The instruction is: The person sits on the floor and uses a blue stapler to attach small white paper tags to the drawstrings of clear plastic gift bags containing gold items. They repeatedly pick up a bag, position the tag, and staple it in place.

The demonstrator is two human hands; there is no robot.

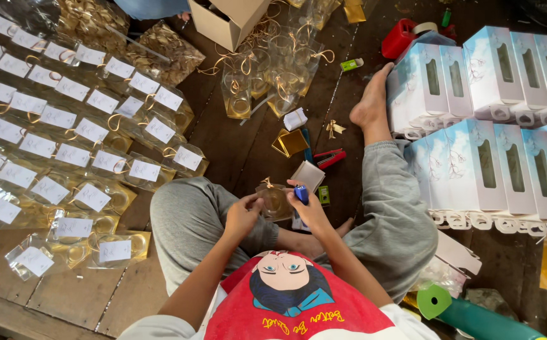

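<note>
At frame centre, left hand (243, 213) is pinching the clear gift packet (274, 201) steady; right hand (311, 211) fingers are gripping a blue lighter (301, 193), best kept near the packet's edge only

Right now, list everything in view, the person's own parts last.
Tagged clear packets: dozens, gold inside, white cards, rows on left floor.
Window boxes: about a dozen, pale blue-white, stacked right.
Cardboard box: one, brown, top centre.
Untagged clear packets: several, gold ribbon, upper centre.
Stapler: one, red, floor centre.
Clear packet: one, touched by left fingers.
Lighter: one, blue, right hand.
Left hand; right hand: over lap.
</note>
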